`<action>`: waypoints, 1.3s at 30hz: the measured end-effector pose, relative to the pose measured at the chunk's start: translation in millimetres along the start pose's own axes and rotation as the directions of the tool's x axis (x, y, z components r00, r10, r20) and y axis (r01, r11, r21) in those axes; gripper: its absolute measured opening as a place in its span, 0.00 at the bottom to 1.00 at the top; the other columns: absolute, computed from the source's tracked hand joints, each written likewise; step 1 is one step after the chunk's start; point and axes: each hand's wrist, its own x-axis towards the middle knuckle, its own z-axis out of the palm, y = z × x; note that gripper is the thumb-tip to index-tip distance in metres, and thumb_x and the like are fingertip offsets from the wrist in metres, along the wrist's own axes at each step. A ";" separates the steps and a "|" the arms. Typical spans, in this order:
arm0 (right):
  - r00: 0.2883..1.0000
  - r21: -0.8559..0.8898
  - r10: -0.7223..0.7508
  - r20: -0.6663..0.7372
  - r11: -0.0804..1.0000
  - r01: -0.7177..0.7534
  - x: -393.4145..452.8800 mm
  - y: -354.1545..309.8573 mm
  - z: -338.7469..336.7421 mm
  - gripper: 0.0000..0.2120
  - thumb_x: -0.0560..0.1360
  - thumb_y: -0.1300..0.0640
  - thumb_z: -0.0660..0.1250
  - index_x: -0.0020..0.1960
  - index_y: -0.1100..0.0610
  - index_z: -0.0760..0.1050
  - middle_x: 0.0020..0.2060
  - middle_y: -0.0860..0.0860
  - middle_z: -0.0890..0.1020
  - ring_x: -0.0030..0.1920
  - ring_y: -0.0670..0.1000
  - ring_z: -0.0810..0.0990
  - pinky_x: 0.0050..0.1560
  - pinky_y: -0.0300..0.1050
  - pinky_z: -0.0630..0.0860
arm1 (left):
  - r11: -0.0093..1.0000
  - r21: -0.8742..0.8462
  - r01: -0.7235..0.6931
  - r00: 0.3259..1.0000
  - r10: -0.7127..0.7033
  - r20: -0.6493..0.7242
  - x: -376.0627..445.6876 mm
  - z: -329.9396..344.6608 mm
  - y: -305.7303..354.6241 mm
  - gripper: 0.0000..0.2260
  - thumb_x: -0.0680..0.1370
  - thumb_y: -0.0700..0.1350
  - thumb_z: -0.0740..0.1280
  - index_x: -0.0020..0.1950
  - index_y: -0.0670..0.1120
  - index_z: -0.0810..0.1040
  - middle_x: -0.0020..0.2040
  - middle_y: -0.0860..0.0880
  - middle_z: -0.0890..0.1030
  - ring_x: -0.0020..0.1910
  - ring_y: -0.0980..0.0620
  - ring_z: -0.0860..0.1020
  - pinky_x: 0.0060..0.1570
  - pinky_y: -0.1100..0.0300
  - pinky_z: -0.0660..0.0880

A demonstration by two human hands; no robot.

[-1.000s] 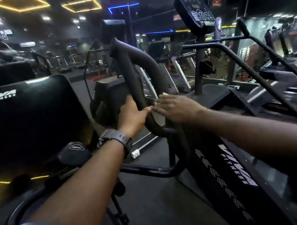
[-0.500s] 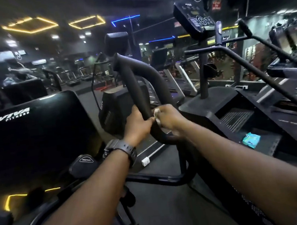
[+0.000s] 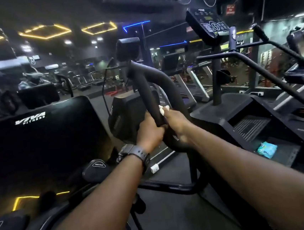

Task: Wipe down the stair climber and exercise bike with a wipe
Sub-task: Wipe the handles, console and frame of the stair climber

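While the left hand [image 3: 149, 131] curls round the black handlebar [image 3: 146, 89] to keep it steady, the right hand [image 3: 176, 125] is wrapped round the same bar just beside it, with a small white wipe [image 3: 162, 110] poking out by its fingers. I think the bar is being cleaned now. To do it well, the right hand should squeeze the wipe all the way round the bar and slide up the curve, so no side gets missed. The left hand should hold firm below. A blue packet [image 3: 266, 149] lies on the step of the stair climber [image 3: 239, 106] to the right, maybe more wipes.
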 end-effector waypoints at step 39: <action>0.929 -0.621 -0.366 -0.054 0.741 0.256 -16.9 7.6 -3.6 0.11 0.81 0.56 0.57 0.48 0.57 0.77 0.45 0.56 0.83 0.48 0.59 0.79 0.43 0.48 0.69 | 0.997 0.068 -0.038 0.997 0.033 0.063 -37.1 -30.0 21.7 0.24 0.76 0.42 0.66 0.70 0.56 0.66 0.53 0.49 0.82 0.50 0.48 0.81 0.49 0.53 0.79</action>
